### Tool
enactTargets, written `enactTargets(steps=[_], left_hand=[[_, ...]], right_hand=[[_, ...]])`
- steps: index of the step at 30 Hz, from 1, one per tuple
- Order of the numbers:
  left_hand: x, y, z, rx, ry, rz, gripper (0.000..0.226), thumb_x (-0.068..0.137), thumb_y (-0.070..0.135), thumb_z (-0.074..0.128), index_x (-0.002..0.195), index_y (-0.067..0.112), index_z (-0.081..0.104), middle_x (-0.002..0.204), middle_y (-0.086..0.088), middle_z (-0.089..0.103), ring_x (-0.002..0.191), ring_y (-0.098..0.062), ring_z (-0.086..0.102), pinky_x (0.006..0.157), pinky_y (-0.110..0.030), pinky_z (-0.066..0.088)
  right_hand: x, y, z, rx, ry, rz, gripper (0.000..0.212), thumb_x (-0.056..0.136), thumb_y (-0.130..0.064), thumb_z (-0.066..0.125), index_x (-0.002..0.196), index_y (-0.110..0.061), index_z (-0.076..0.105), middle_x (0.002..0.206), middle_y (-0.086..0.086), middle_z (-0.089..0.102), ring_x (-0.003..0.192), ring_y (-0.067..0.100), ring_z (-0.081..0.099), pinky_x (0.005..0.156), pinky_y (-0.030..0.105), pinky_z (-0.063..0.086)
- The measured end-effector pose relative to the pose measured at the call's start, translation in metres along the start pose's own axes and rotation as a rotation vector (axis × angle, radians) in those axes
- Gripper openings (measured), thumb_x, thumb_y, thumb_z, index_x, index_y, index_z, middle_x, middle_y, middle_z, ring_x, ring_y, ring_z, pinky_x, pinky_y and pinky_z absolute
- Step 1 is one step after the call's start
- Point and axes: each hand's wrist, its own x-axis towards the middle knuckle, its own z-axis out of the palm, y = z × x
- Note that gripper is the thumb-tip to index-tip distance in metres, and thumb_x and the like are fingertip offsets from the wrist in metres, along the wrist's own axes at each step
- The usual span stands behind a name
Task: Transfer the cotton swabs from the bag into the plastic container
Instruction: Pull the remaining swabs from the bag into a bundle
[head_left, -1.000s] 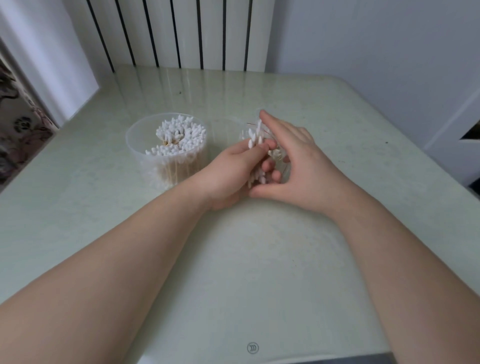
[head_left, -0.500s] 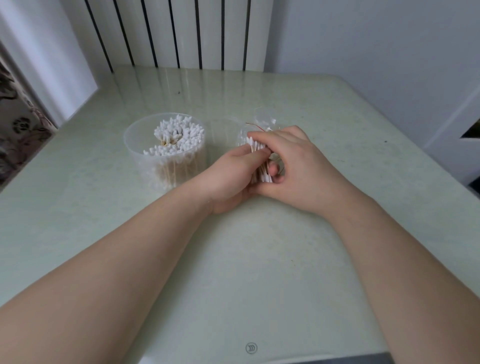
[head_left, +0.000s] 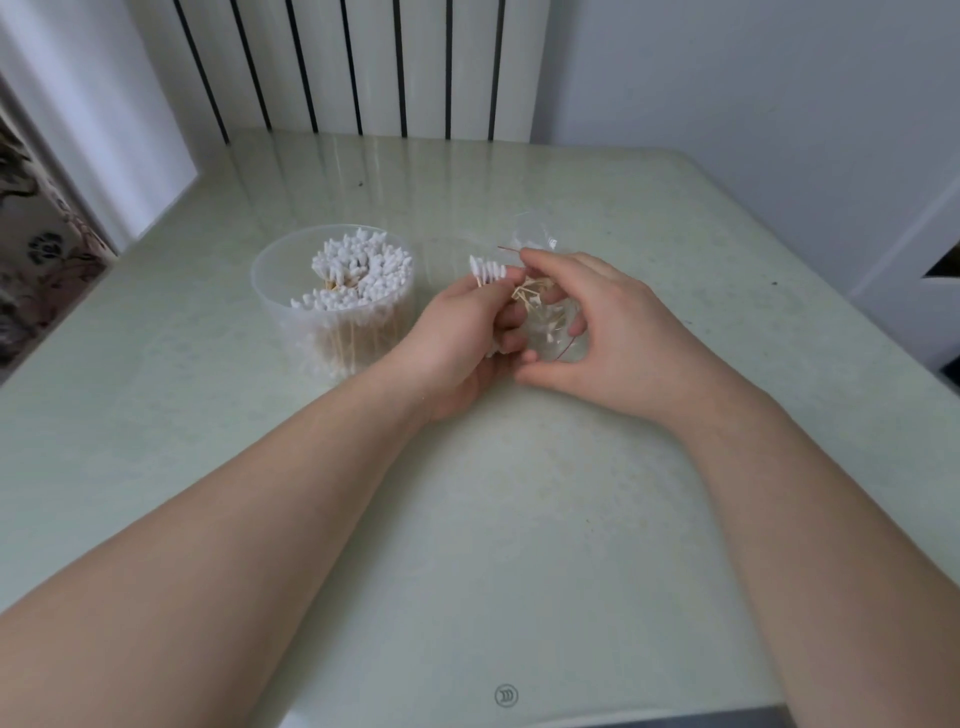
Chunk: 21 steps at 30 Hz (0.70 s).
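Note:
A round clear plastic container (head_left: 275, 291) stands left of centre on the table, packed with upright cotton swabs (head_left: 358, 273). My left hand (head_left: 462, 343) grips a small bundle of swabs (head_left: 487, 271), white tips pointing up, just right of the container. My right hand (head_left: 613, 332) curls round the crumpled clear bag (head_left: 550, 327), thumb under it and fingers over it; a few wooden sticks show inside the bag. The two hands touch at the fingers.
The pale green table (head_left: 519, 519) stretches out around the hands. A white radiator (head_left: 363, 67) stands behind the far edge. A patterned fabric (head_left: 31, 260) hangs off the left side, and the wall runs close along the right edge.
My left hand has drawn a bundle of swabs out of the bag and shifted slightly left toward the container. My right hand's fingers have curled down over the bag.

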Motion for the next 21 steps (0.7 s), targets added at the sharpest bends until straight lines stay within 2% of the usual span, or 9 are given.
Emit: enactTargets(steps=[2, 4, 8, 12, 15, 16, 18, 19, 21], left_hand=[[0.001, 0.001, -0.001, 0.02, 0.076, 0.025, 0.011, 0.106, 0.019, 0.049, 0.095, 0.018, 0.046, 0.052, 0.007, 0.036, 0.045, -0.011, 0.03, 0.047, -0.026, 0.035], [0.001, 0.001, 0.001, 0.041, 0.111, 0.051, 0.014, 0.105, 0.02, 0.05, 0.092, 0.02, 0.045, 0.05, 0.009, 0.037, 0.042, -0.01, 0.029, 0.047, -0.026, 0.031], [0.001, -0.005, 0.004, 0.16, 0.154, 0.124, 0.015, 0.105, 0.023, 0.051, 0.09, 0.022, 0.051, 0.056, 0.009, 0.042, 0.039, -0.006, 0.035, 0.044, -0.024, 0.032], [0.005, -0.007, 0.001, 0.16, 0.25, 0.125, 0.008, 0.104, 0.026, 0.052, 0.098, 0.022, 0.054, 0.079, 0.002, 0.049, 0.04, -0.007, 0.036, 0.044, -0.024, 0.034], [0.006, -0.007, 0.0, 0.157, 0.276, 0.122, 0.008, 0.104, 0.027, 0.053, 0.099, 0.022, 0.055, 0.09, -0.001, 0.051, 0.044, -0.01, 0.037, 0.045, -0.025, 0.035], [0.006, -0.007, 0.0, 0.149, 0.275, 0.12, 0.008, 0.104, 0.027, 0.053, 0.099, 0.022, 0.056, 0.09, -0.001, 0.051, 0.046, -0.011, 0.037, 0.045, -0.025, 0.035], [0.005, -0.007, 0.0, 0.129, 0.27, 0.11, 0.007, 0.104, 0.025, 0.053, 0.099, 0.022, 0.056, 0.089, -0.002, 0.05, 0.047, -0.011, 0.037, 0.044, -0.025, 0.036], [0.005, -0.006, 0.0, 0.125, 0.264, 0.102, 0.006, 0.103, 0.025, 0.053, 0.1, 0.021, 0.056, 0.088, -0.002, 0.05, 0.046, -0.011, 0.037, 0.044, -0.025, 0.036], [0.004, -0.006, 0.0, 0.124, 0.244, 0.088, 0.005, 0.103, 0.023, 0.053, 0.102, 0.019, 0.056, 0.086, -0.002, 0.05, 0.042, -0.009, 0.038, 0.043, -0.025, 0.036]], right_hand=[[-0.001, 0.002, -0.003, -0.006, -0.033, 0.067, 0.087, 0.074, -0.032, 0.084, 0.149, -0.032, 0.04, 0.128, -0.013, 0.062, 0.092, -0.025, 0.049, 0.085, 0.001, 0.037], [-0.002, 0.005, -0.003, -0.064, -0.051, 0.099, 0.078, 0.079, -0.026, 0.079, 0.148, -0.033, 0.042, 0.125, -0.01, 0.066, 0.084, -0.023, 0.049, 0.077, -0.004, 0.031], [0.0, 0.011, -0.001, -0.224, -0.033, 0.111, 0.048, 0.091, -0.013, 0.058, 0.138, -0.026, 0.06, 0.109, 0.005, 0.073, 0.101, 0.019, 0.063, 0.074, 0.009, 0.028], [0.001, 0.015, 0.004, -0.225, -0.026, 0.126, 0.05, 0.092, -0.015, 0.057, 0.14, -0.03, 0.055, 0.099, 0.001, 0.069, 0.099, 0.022, 0.062, 0.076, 0.018, 0.035], [0.004, 0.018, 0.009, -0.23, -0.077, 0.136, 0.055, 0.09, -0.024, 0.063, 0.142, -0.03, 0.049, 0.085, -0.008, 0.056, 0.093, 0.022, 0.058, 0.075, 0.025, 0.037], [0.006, 0.02, 0.011, -0.233, -0.086, 0.124, 0.055, 0.088, -0.027, 0.063, 0.142, -0.03, 0.049, 0.086, -0.008, 0.059, 0.093, 0.023, 0.058, 0.076, 0.026, 0.039], [0.009, 0.024, 0.015, -0.243, -0.087, 0.116, 0.054, 0.086, -0.031, 0.061, 0.138, -0.027, 0.049, 0.106, 0.001, 0.065, 0.105, 0.028, 0.058, 0.086, 0.033, 0.047], [0.011, 0.024, 0.017, -0.247, -0.085, 0.136, 0.053, 0.086, -0.032, 0.059, 0.138, -0.027, 0.049, 0.115, 0.005, 0.064, 0.112, 0.031, 0.057, 0.092, 0.036, 0.048], [0.015, 0.024, 0.02, -0.257, -0.081, 0.197, 0.051, 0.086, -0.034, 0.057, 0.137, -0.03, 0.051, 0.121, 0.009, 0.059, 0.118, 0.033, 0.054, 0.098, 0.041, 0.048]])
